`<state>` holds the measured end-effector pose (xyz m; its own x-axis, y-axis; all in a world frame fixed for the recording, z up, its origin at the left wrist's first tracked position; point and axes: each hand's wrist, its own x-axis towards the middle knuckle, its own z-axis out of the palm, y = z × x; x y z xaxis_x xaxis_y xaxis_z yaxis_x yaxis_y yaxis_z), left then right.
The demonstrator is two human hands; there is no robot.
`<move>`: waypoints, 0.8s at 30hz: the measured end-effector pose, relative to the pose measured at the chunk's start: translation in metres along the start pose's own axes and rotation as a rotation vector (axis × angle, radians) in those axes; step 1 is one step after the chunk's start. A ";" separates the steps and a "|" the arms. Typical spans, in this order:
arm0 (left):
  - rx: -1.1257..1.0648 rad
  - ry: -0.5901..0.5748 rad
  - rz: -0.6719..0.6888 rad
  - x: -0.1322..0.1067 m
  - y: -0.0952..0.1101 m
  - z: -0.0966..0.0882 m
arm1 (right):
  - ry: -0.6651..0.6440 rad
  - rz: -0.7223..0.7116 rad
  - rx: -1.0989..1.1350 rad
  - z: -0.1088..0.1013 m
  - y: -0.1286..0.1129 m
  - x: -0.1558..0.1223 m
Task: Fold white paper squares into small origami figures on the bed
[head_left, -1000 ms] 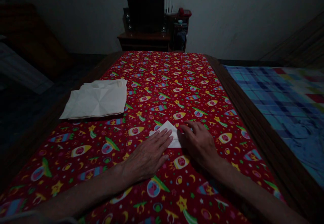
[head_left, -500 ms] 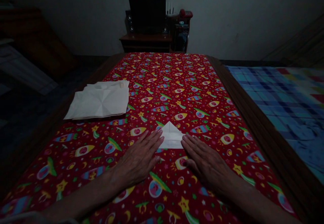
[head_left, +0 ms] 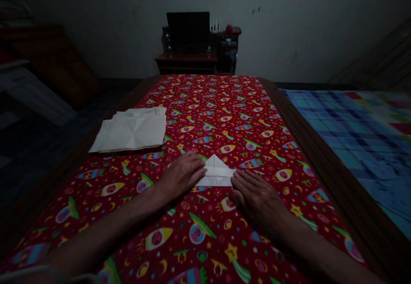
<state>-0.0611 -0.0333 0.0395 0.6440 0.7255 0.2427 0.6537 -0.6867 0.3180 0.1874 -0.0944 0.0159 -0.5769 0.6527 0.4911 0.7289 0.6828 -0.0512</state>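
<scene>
Fingers [head_left: 246,179]: right hand [head_left: 258,195] extended, not gripping; left hand [head_left: 183,173] curled, can't tell if pinching. Cloth-covered tabletop [head_left: 210,101] carries a paper stack [head_left: 133,130] at left and, nearer, folded white paper [head_left: 218,171] between the hands, touching both. Pin right end, square left edge, press creases firmly.

One left hand [head_left: 183,173]; one right hand [head_left: 258,192]; one small folded paper [head_left: 217,173]; one paper pile [head_left: 133,130]; one red cloth [head_left: 210,117]; one black screen [head_left: 188,31]; two speakers [head_left: 168,40].
</scene>
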 end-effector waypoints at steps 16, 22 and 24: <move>-0.028 -0.160 -0.325 0.039 0.009 0.012 | 0.081 0.005 0.078 0.012 0.014 -0.005; -0.163 -0.116 -0.348 0.039 0.021 -0.004 | 0.145 0.211 0.187 0.002 0.022 0.017; -0.209 -0.097 -0.336 0.039 0.019 -0.004 | 0.025 0.337 0.330 -0.002 0.025 0.027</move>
<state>-0.0246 -0.0180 0.0585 0.4497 0.8931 0.0093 0.7457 -0.3812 0.5464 0.1907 -0.0607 0.0299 -0.3162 0.8505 0.4204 0.7155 0.5048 -0.4830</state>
